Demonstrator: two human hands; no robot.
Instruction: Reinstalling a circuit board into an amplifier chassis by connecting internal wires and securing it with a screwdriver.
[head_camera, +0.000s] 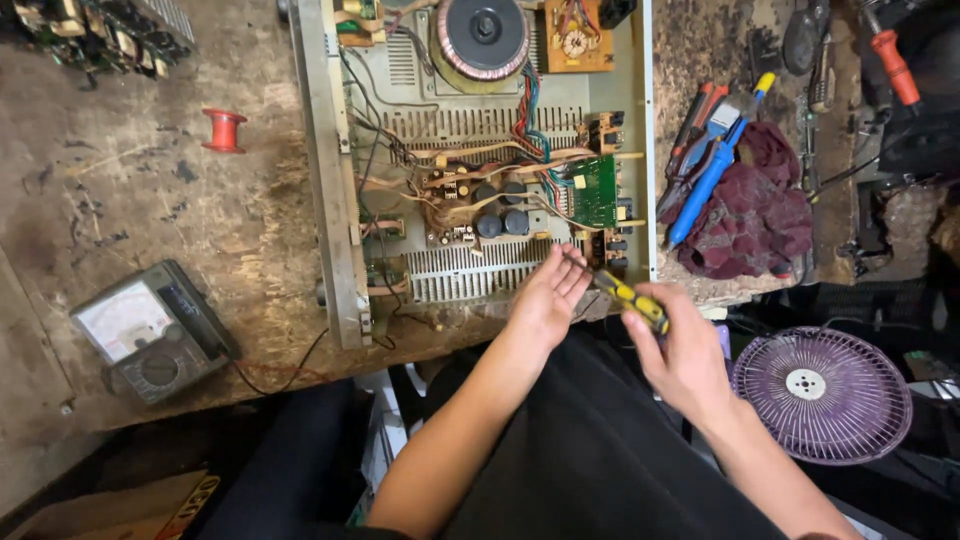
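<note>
The right hand (685, 355) grips a yellow-and-black screwdriver (628, 297) by its handle, fingers wrapped around it, at the near edge of the open chassis (330, 170). The left hand (548, 298) rests with fingers close together, their tips touching the screwdriver shaft just beside the green board (597, 190). A meter (150, 330) lies well apart on the bench (200, 220); a blue iron (710, 175) rests on a red rag (755, 215).

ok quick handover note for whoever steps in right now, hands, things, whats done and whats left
Right hand: grips the yellow-and-black screwdriver, tip aimed at the near right corner of the open amplifier chassis.
Left hand: empty, fingers steadying the shaft at that corner.
Nearby: analog multimeter on the left of the bench, blue soldering iron on the maroon rag on the right.
Done: cover off, boards exposed.
Left: work at that corner is under way.
</note>
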